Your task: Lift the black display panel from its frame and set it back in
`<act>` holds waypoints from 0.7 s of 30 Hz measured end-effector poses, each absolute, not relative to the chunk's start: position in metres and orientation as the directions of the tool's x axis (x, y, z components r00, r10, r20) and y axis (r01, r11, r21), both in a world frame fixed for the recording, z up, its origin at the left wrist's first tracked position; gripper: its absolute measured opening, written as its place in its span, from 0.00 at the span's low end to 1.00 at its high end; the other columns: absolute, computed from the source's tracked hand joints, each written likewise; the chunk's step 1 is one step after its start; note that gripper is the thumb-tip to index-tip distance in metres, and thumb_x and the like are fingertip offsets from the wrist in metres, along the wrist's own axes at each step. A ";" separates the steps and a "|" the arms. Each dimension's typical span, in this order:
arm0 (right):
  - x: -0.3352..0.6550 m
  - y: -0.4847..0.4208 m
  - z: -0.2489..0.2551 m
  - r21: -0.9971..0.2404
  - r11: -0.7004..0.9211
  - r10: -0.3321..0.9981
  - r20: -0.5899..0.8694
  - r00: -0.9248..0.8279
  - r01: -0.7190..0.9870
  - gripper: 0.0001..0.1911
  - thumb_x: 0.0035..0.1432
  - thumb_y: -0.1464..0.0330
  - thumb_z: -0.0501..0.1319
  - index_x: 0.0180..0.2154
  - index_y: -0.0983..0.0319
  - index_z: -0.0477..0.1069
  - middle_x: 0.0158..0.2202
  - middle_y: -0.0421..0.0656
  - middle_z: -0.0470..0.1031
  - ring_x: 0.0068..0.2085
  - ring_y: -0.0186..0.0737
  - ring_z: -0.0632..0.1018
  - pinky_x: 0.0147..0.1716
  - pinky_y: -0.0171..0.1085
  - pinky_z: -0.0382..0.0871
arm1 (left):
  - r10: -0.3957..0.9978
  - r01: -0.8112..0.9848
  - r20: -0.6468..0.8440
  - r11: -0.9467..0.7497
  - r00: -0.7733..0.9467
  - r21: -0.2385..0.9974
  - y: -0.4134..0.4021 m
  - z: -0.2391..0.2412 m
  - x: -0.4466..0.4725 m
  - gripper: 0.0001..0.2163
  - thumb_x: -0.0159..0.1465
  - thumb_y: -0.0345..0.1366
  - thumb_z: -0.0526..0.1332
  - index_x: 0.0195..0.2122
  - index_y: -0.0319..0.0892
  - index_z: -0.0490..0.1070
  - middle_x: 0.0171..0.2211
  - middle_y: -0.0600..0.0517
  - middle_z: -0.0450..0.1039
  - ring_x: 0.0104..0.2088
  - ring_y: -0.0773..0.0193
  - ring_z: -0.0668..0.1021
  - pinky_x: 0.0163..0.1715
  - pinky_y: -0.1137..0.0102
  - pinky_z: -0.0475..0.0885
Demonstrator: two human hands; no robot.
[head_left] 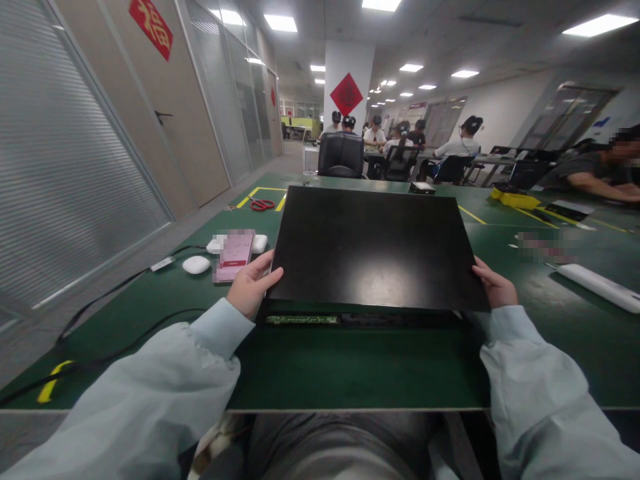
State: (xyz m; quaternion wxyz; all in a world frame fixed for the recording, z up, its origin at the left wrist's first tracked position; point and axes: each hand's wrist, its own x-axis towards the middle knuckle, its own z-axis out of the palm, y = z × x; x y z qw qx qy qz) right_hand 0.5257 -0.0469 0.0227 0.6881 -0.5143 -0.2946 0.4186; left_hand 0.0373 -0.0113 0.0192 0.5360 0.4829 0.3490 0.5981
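Observation:
A wide black display panel [373, 250] is held up at a tilt over the table, its dark glossy face towards me. My left hand [251, 285] grips its left edge, thumb on the front. On the opposite side my right hand [495, 283] is closed on the right edge, with the thumb in front and the other fingers mostly hidden behind. Beneath the panel's lower edge shows a black frame [390, 321] with a strip of green circuit board [303, 320]. The panel hides the rest of that frame.
On the green table [365, 380] lie a phone [234, 257], a white mouse [196, 265], red scissors [262, 205] and black cables at left. At right are a long white device [603, 287] and a yellow object [515, 199]. A person leans on the table's far right.

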 end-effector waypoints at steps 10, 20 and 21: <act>0.500 -0.057 0.037 -0.924 0.090 0.910 -0.076 0.408 -0.372 0.26 0.41 0.75 0.68 0.46 0.56 0.80 0.46 0.45 0.85 0.56 0.56 0.83 0.55 0.49 0.79 | 0.982 -0.261 0.182 -0.162 0.057 0.952 -0.015 0.027 0.039 0.31 0.46 0.47 0.82 0.51 0.43 0.84 0.55 0.44 0.84 0.64 0.38 0.77 0.68 0.48 0.69; 0.495 -0.053 0.051 -0.874 0.211 0.857 -0.051 0.514 -0.437 0.19 0.42 0.78 0.63 0.39 0.60 0.78 0.35 0.46 0.83 0.48 0.54 0.84 0.52 0.52 0.80 | 0.957 0.235 0.277 -0.289 0.083 0.928 0.003 0.002 0.023 0.35 0.54 0.48 0.72 0.63 0.44 0.75 0.70 0.42 0.68 0.73 0.39 0.65 0.74 0.48 0.54; 0.497 -0.051 0.051 -0.866 0.229 0.841 -0.053 0.538 -0.444 0.19 0.43 0.79 0.62 0.39 0.60 0.77 0.34 0.45 0.83 0.46 0.52 0.85 0.51 0.51 0.81 | 0.940 0.329 0.318 -0.341 0.126 0.880 0.005 -0.002 0.020 0.34 0.55 0.50 0.71 0.63 0.45 0.75 0.70 0.42 0.68 0.73 0.40 0.65 0.74 0.47 0.53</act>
